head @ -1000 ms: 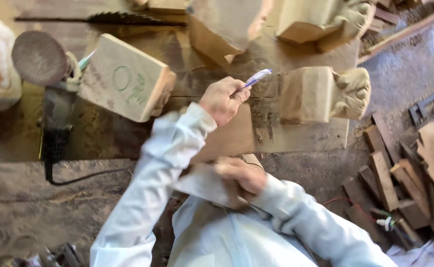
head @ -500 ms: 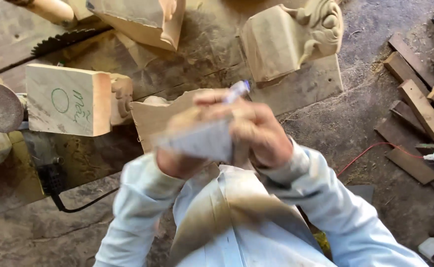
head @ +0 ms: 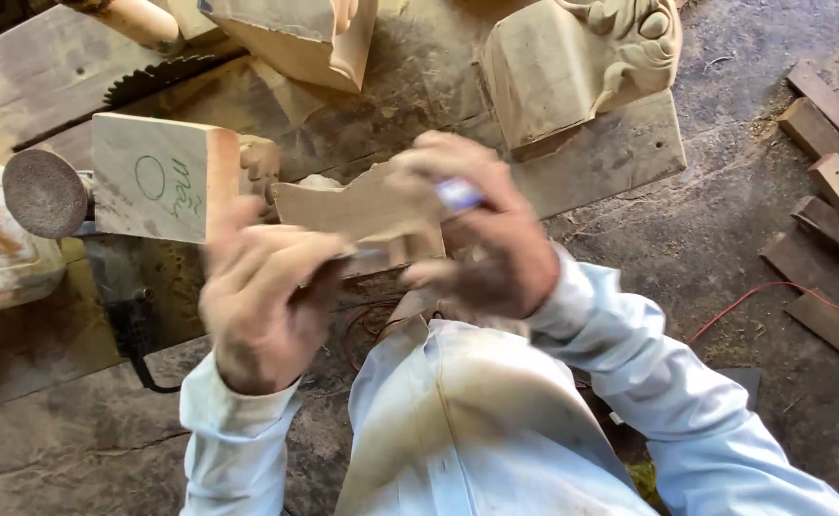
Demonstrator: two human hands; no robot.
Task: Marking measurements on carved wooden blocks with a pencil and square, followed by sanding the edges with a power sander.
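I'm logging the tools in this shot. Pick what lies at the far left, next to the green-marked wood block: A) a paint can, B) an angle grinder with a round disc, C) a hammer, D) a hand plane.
B: a round grey disc sits left of the marked block, on a dark grinder body with a cord; no hammer, can or plane shows there.
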